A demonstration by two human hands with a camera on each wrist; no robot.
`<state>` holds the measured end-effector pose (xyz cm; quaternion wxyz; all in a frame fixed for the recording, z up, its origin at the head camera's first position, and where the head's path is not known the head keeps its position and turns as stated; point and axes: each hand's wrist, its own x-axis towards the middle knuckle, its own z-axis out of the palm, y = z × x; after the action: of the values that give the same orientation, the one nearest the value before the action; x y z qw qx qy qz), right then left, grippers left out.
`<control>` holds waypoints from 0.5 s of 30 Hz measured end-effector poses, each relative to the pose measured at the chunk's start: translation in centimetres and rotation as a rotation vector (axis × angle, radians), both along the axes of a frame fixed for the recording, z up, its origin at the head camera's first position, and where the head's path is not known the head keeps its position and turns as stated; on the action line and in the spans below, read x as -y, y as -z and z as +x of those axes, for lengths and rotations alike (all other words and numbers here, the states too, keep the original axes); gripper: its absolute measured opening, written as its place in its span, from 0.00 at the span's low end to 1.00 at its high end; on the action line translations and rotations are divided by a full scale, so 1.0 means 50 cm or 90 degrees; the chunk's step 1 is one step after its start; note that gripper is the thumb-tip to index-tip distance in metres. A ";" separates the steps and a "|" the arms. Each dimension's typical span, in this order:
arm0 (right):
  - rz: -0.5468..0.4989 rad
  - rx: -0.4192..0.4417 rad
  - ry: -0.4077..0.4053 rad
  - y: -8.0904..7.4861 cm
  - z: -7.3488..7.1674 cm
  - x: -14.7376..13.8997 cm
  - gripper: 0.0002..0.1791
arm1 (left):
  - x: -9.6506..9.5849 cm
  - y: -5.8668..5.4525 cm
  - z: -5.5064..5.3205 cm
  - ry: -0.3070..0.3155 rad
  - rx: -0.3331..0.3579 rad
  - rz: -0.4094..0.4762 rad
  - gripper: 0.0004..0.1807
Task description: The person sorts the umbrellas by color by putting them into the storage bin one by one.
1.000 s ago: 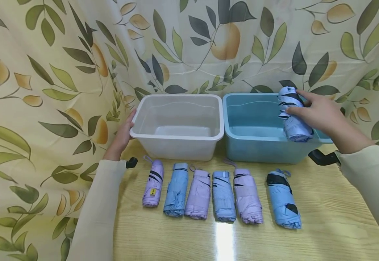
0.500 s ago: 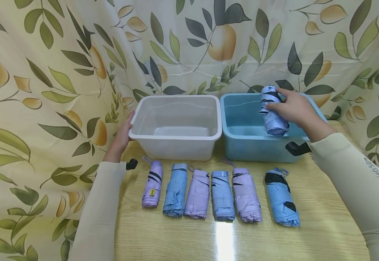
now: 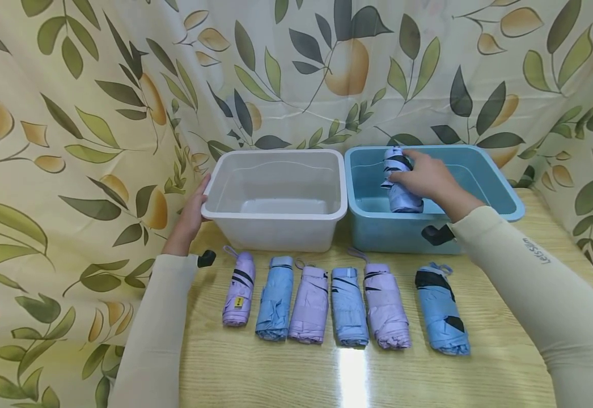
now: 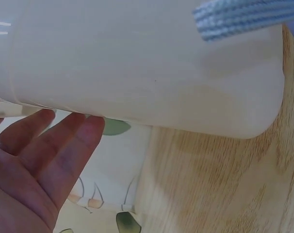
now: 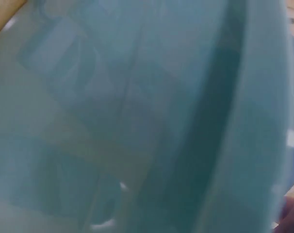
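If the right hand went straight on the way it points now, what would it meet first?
Probably the blue bin, near its back left corner, with the umbrella gripped by the right hand touching first. Depth is unclear, so both might pass above.

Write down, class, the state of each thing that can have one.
White bin, upright, lidless
Blue bin, upright, lidless
Held umbrella, furled, at blue bin's mouth
Right hand, gripping held umbrella
Left hand, touching white bin
Three lilac umbrellas, furled, lying flat
Three blue umbrellas, furled, lying flat
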<state>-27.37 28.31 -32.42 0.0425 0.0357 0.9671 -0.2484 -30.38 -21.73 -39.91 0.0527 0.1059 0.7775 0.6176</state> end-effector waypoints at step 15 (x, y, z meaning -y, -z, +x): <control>0.040 0.136 -0.059 0.010 -0.061 0.054 0.47 | 0.001 0.001 0.001 0.008 -0.005 0.007 0.35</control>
<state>-30.44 25.58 -32.94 0.1558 0.0187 0.9649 -0.2107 -30.31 -21.77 -39.98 0.0532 0.1134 0.7735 0.6213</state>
